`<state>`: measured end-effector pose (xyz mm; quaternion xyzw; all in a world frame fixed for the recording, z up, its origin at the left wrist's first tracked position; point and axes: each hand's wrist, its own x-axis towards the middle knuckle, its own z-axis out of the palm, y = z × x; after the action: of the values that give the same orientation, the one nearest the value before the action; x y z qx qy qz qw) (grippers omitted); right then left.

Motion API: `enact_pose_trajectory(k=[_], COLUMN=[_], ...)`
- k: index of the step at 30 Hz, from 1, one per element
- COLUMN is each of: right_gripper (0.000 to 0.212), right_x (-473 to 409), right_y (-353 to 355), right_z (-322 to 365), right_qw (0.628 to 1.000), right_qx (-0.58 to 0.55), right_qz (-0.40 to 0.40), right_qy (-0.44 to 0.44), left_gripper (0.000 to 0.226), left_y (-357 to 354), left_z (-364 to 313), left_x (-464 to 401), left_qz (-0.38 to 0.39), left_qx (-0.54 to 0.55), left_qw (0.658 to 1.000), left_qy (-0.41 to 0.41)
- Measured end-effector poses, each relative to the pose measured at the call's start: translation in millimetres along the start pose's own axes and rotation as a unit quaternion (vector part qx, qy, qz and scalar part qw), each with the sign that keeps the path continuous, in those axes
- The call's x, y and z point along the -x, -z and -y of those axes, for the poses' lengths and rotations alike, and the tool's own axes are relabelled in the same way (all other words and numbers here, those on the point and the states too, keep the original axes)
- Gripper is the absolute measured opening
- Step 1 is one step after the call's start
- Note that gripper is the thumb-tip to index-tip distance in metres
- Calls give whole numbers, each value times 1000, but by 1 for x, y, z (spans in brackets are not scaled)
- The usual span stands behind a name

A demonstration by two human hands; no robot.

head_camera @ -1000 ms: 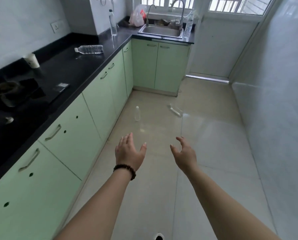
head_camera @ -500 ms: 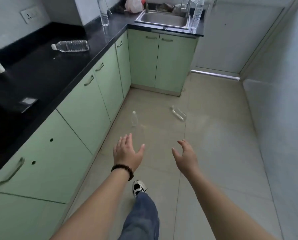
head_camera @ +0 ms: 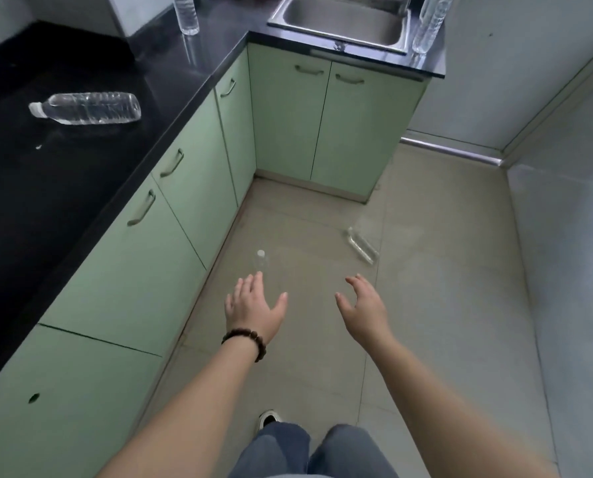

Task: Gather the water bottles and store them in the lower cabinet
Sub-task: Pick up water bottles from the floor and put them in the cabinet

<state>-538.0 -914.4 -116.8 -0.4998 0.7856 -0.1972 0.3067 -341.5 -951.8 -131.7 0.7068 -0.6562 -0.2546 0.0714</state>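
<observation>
My left hand (head_camera: 253, 305), with a dark beaded bracelet (head_camera: 245, 338) at the wrist, reaches out over the beige tiled floor (head_camera: 443, 305) with its grip apart, fingers straight and spread, holding nothing. My right hand (head_camera: 364, 308) is out beside it, its grip also apart, fingers loosely bent and empty.

Just beyond my left fingertips a small clear plastic water bottle with a white cap (head_camera: 261, 261) stands upright on the floor, near the foot of the pale green lower cabinet doors (head_camera: 170, 243). A second clear water bottle (head_camera: 362, 245) lies on its side on the floor further right, ahead of my right hand and apart from it.

On the black table (head_camera: 46, 174) to my left, a large clear ribbed water bottle (head_camera: 88, 108) lies on its side, cap pointing left. Another clear bottle (head_camera: 186, 12) stands upright at the far corner of that table, and one more (head_camera: 428, 22) stands at the right rim of the steel sink (head_camera: 343, 25), its top cut off by the frame edge.

All the cabinet doors in view are closed. Below, my blue jeans (head_camera: 308, 450) and one dark shoe with a white edge (head_camera: 269, 418) show.
</observation>
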Motion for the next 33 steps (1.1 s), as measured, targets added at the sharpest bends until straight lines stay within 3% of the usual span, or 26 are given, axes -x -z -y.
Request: enact_pose_trajectory(k=[12,21,28,33], right_gripper=[54,65,70,70], right_x=[-223,-409,-519,-580], right_y=[2,-28,-149,-241], right_z=[-6,-29,-76,-128], right_qw=[994,938,906,895], right_qx=[64,237,287,299], right_qz=[71,202,251,262], right_qy=[58,150,183,203], left_gripper=[72,78,95,106], left_y=[-50,-130,-247,-346], left_z=[-32,-47,26,102], left_x=[-168,-287,-397,-467], left_qz=[10,-10,-4,-9], left_qx=[-15,63,95,223], left_qw=[992,947,918,887], left_qy=[123,316,385,405])
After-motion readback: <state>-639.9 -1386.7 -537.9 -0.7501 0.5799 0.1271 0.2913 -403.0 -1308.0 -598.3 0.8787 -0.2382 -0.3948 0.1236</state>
